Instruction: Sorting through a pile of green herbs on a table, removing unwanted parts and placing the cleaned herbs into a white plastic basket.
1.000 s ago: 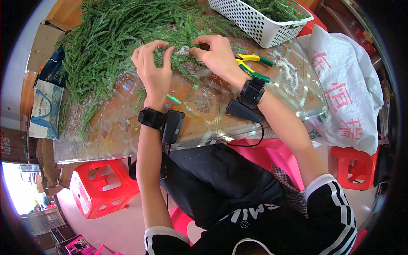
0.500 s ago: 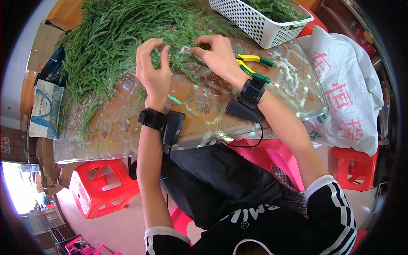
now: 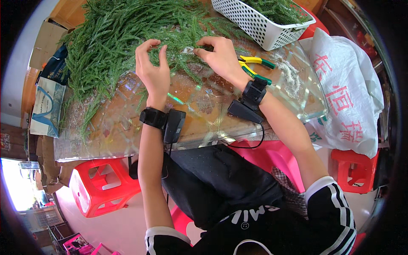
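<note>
My left hand hovers over the near edge of a big pile of green artificial pine sprigs. Its fingers curl, with a gap between thumb and index finger, and nothing shows in it. Beside it, my right hand pinches a green pine sprig between thumb and index finger; the exact grip is partly hidden by the fingers. Just past my right wrist, pliers with yellow and green handles lie on the table, their jaws hidden behind the hand.
A white perforated basket with more green sprigs stands at the far right. White powder is scattered on the clear-covered table. A white woven sack leans at the right, a paper bag at the left. Red stools stand below.
Both hands keep almost the same place and pose. The whole view has shifted very slightly.
</note>
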The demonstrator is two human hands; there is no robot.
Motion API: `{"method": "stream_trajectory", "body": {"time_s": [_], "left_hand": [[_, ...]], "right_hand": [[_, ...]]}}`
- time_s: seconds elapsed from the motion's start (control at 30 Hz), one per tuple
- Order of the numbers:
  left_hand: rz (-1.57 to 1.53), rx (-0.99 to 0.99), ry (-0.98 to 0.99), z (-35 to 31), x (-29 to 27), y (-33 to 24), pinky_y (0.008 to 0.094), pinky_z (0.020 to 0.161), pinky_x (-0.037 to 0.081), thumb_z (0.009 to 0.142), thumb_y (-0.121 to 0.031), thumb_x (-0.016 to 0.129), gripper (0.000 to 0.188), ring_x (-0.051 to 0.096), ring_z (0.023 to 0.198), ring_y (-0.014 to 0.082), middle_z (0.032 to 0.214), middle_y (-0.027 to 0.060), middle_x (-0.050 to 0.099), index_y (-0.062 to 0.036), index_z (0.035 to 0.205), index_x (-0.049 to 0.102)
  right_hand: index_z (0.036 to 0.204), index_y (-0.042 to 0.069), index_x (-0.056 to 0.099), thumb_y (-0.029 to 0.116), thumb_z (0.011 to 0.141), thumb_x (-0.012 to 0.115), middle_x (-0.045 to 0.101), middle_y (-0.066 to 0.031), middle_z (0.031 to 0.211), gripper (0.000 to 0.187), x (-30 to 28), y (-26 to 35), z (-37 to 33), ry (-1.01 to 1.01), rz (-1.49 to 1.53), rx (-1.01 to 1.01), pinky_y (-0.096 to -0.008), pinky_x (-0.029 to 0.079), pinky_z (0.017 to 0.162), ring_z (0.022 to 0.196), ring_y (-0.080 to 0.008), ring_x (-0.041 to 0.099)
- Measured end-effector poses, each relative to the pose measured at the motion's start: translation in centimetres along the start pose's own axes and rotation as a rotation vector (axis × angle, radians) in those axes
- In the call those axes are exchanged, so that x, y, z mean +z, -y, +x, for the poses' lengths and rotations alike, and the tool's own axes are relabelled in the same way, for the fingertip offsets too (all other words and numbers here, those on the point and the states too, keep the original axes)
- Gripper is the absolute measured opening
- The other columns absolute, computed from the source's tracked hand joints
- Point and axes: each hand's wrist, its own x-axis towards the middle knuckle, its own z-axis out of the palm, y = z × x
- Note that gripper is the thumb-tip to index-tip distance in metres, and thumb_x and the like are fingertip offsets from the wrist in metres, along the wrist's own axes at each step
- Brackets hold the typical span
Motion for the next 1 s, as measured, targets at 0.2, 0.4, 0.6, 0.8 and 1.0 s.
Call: {"method": "stream_trajectory", "body": {"time_s": [0.2, 0.4, 0.6, 0.8, 1.0], "left_hand": [[-0.013, -0.046, 0.016, -0.1, 0.1, 0.2, 0.033, 0.075, 0.044, 0.074, 0.002, 0.064, 0.019, 0.055, 0.083, 0.0232, 0.089, 0.0093, 0.057, -0.0009, 0.091, 0.055], [0.034, -0.032, 0.08, 0.0, 0.1, 0.7, 0.0336, 0.078, 0.042, 0.078, -0.004, 0.062, 0.009, 0.053, 0.089, 0.0237, 0.096, 0.0098, 0.055, -0.0029, 0.086, 0.059], [-0.102, -0.315, 0.107, -0.1, 0.0, 0.9, 0.0329, 0.079, 0.041, 0.084, -0.012, 0.059, 0.012, 0.051, 0.093, 0.0222, 0.101, 0.0091, 0.052, -0.0033, 0.078, 0.064], [-0.103, -0.364, 0.115, -0.2, -0.2, 1.4, 0.0326, 0.08, 0.04, 0.085, -0.015, 0.058, 0.017, 0.05, 0.094, 0.0211, 0.101, 0.0081, 0.051, -0.0027, 0.075, 0.065], [-0.078, -0.341, 0.135, -0.2, -0.4, 1.2, 0.0325, 0.079, 0.04, 0.084, -0.013, 0.059, 0.014, 0.05, 0.096, 0.0215, 0.102, 0.0082, 0.051, -0.0032, 0.077, 0.066]], "right_hand": [[0.087, -0.001, 0.065, 0.02, 0.072, 0.063, 0.06, -0.017, 0.068, 0.026, 0.0, -0.2, 0.0, 0.006, -0.008, -0.003, -0.0323, 0.043, 0.059, 0.059, -0.0256, 0.055], [0.088, -0.001, 0.064, 0.02, 0.072, 0.063, 0.06, -0.0173, 0.068, 0.027, 0.0, -0.4, 0.0, 0.032, -0.014, 0.047, -0.0321, 0.043, 0.059, 0.059, -0.0249, 0.056], [0.089, -0.001, 0.064, 0.02, 0.072, 0.062, 0.06, -0.017, 0.067, 0.027, -0.1, -0.5, 0.1, 0.062, -0.02, 0.09, -0.0318, 0.042, 0.058, 0.058, -0.023, 0.055], [0.089, -0.001, 0.064, 0.02, 0.072, 0.062, 0.06, -0.0164, 0.066, 0.028, -0.2, -0.3, 0.0, 0.074, -0.016, 0.114, -0.0316, 0.042, 0.058, 0.057, -0.0217, 0.054], [0.089, -0.002, 0.064, 0.02, 0.072, 0.063, 0.059, -0.0162, 0.066, 0.028, -0.1, -0.4, 0.0, 0.064, -0.015, 0.098, -0.0313, 0.042, 0.058, 0.057, -0.0212, 0.054]]}}
